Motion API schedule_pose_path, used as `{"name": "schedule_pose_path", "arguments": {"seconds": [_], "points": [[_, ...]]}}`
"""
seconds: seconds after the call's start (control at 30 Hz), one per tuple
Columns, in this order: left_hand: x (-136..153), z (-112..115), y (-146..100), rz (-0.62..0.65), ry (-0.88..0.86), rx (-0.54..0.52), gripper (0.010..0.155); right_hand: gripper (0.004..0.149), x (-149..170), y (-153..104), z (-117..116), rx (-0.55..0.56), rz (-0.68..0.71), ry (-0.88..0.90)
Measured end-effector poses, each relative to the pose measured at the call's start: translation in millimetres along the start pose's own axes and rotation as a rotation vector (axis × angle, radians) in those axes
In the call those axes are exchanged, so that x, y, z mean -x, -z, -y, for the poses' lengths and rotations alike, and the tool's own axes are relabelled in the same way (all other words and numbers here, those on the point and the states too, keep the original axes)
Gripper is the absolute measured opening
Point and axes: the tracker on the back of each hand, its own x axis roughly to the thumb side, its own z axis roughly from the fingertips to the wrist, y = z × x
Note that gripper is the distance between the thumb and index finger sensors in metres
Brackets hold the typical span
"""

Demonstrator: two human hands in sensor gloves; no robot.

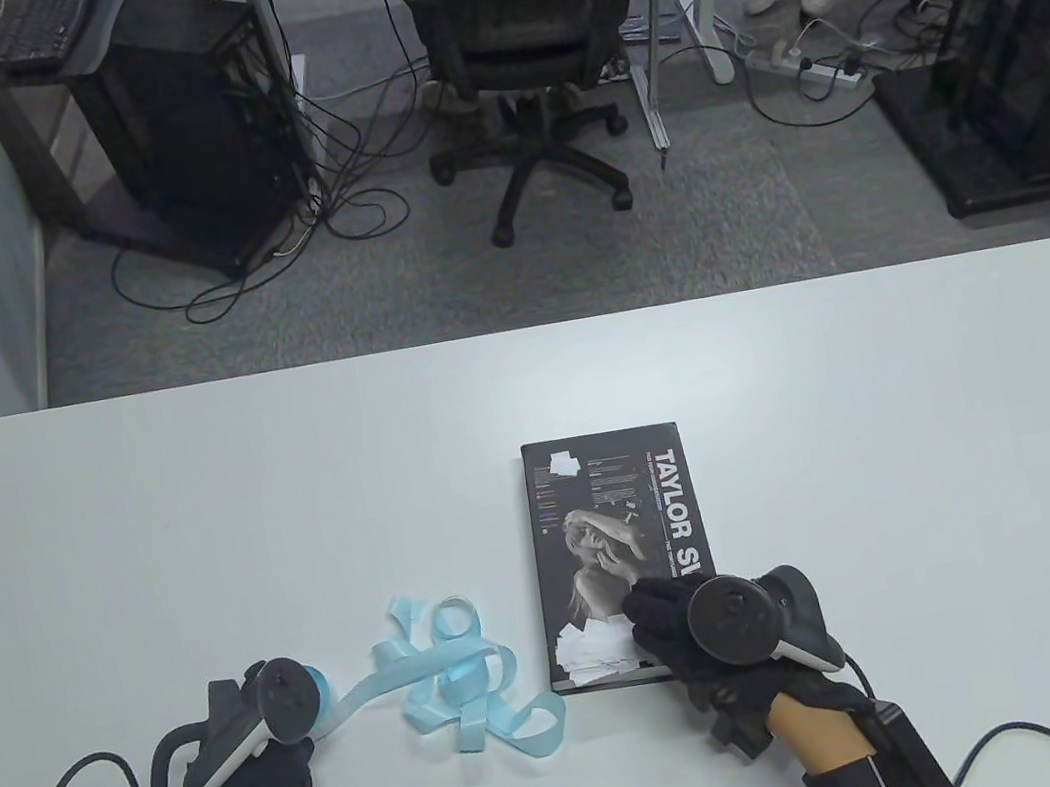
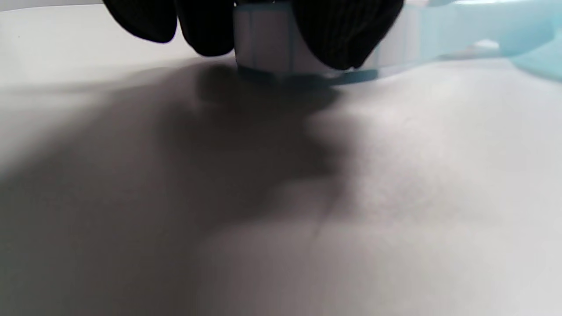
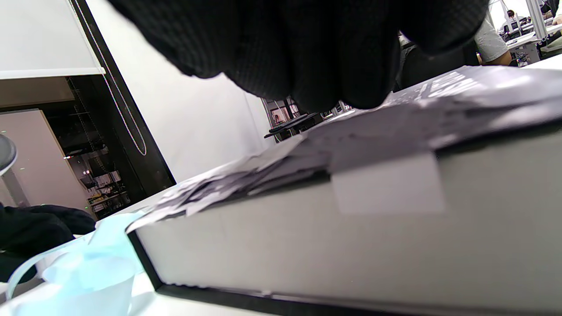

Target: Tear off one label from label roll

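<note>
Lower left of the table view, the left hand (image 1: pixel 246 768) grips the pale-blue label roll (image 2: pixel 268 41); the right hand's (image 1: pixel 733 651) fingers (image 3: pixel 307 52) press white labels (image 1: pixel 591 651) at the black book's (image 1: pixel 608 521) near edge.

Label roll (image 1: pixel 319 692): pale-blue, standing on table near left edge, its backing strip (image 1: pixel 464 678) trailing right in loose tangled loops; white labels (image 1: pixel 593 654) stuck on book cover.

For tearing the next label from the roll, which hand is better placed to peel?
Right hand, I think: it is free, fingers only resting on the book, while the left hand grips the label roll and steadies it.
</note>
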Motion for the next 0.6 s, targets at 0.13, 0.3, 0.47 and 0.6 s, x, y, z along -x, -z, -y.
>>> {"name": "schedule_pose_path", "arguments": {"seconds": [0.13, 0.3, 0.47, 0.6], "points": [[-5, -1, 1, -0.018, 0.02, -0.002, 0.059, 0.041, 0, 0, 0, -0.007, -0.002, -0.002], [-8, -8, -6, -0.006, 0.032, -0.024, 0.067, 0.041, 0, 0, 0, -0.006, -0.006, 0.0], [-15, -26, -24, 0.019, 0.05, -0.153, 0.078, 0.041, 0, 0, -1, -0.007, -0.006, -0.003], [-32, -36, -40, 0.107, 0.023, -0.257, 0.085, 0.044, -4, 1, -7, -0.016, 0.006, -0.013]]}}
